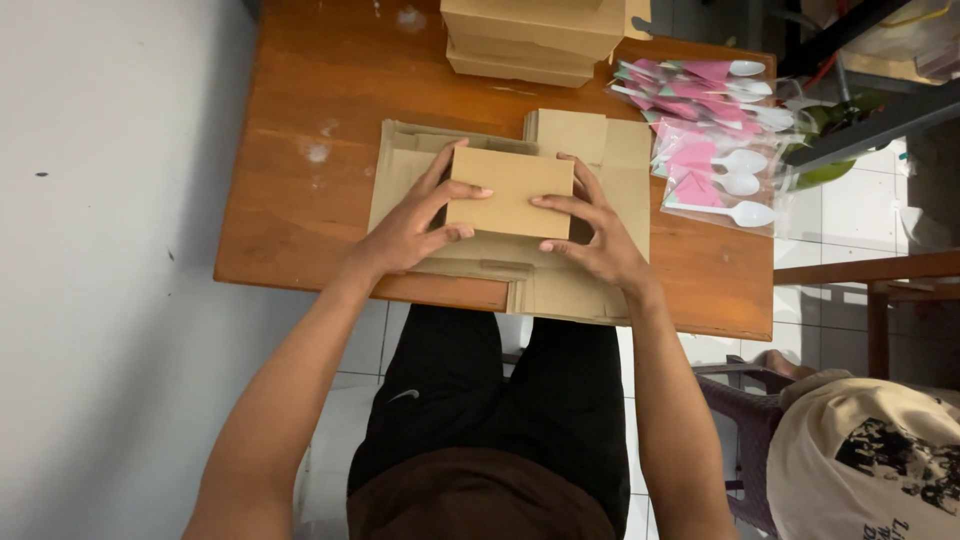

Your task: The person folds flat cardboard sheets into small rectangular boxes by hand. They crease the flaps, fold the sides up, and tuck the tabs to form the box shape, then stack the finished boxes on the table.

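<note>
Hands of the person meet over a small brown cardboard box [510, 192]: the left hand [410, 228] grasps its left side, with the thumb lying on the top panel and the other fingers behind the far edge, and the right hand [595, 232] grasps its right side in the same way. Box is held just above a pile of flat cardboard sheets [610, 150] at the near edge of the wooden table [300, 180]. Stack of closed cardboard boxes [535, 40] stands at the far edge, and packets of white plastic spoons with pink napkins [715, 140] lie at the right side.
</note>
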